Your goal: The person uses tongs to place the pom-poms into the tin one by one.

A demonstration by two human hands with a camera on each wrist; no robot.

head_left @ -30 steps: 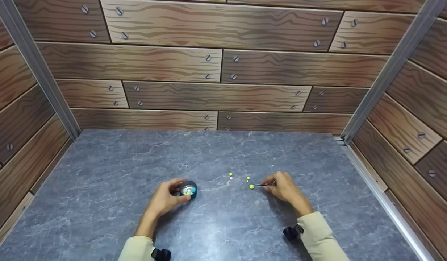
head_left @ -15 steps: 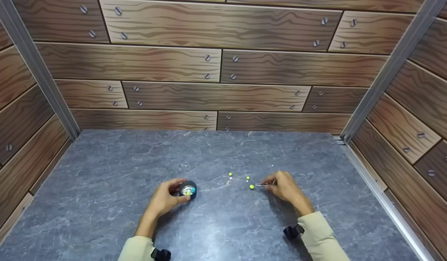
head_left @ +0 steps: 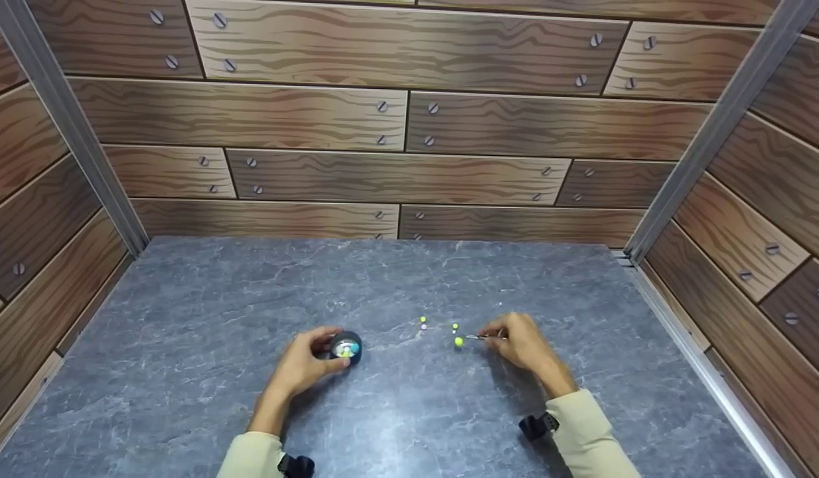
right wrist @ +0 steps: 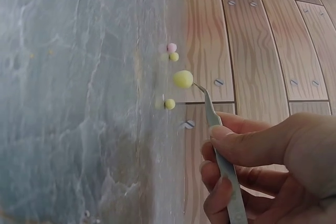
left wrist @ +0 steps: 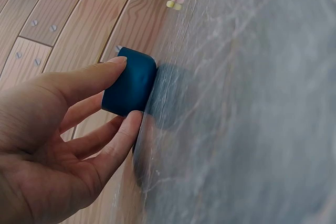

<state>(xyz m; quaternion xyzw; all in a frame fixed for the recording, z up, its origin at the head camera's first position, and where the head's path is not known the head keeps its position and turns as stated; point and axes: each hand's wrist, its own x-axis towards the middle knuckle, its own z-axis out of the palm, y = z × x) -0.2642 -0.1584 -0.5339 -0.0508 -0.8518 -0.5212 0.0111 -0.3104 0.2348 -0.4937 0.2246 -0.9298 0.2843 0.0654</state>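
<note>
My left hand [head_left: 300,365] grips a small dark blue cup [left wrist: 131,85] standing on the grey table, thumb on one side and fingers on the other. Several small white, yellow and blue balls [head_left: 346,350] show inside it. Between the thumb and fingers of my right hand [head_left: 521,342] is a pair of bent-tip tweezers [right wrist: 227,174]. A larger yellow ball [right wrist: 183,79] sits at the tweezers' tips, raised off the tabletop in the right wrist view. Near it lie a small yellow ball [right wrist: 169,104] and a pink ball [right wrist: 171,48] touching another yellow ball [right wrist: 174,56].
The grey marbled tabletop [head_left: 250,279] spreads around both hands. Wood-patterned walls [head_left: 316,176] enclose it at the back and sides, with metal posts at the corners. A tiny white speck [head_left: 500,303] lies beyond my right hand.
The larger yellow ball has risen from the table and shifted slightly left with the tweezers. My left hand and the cup stay in place.
</note>
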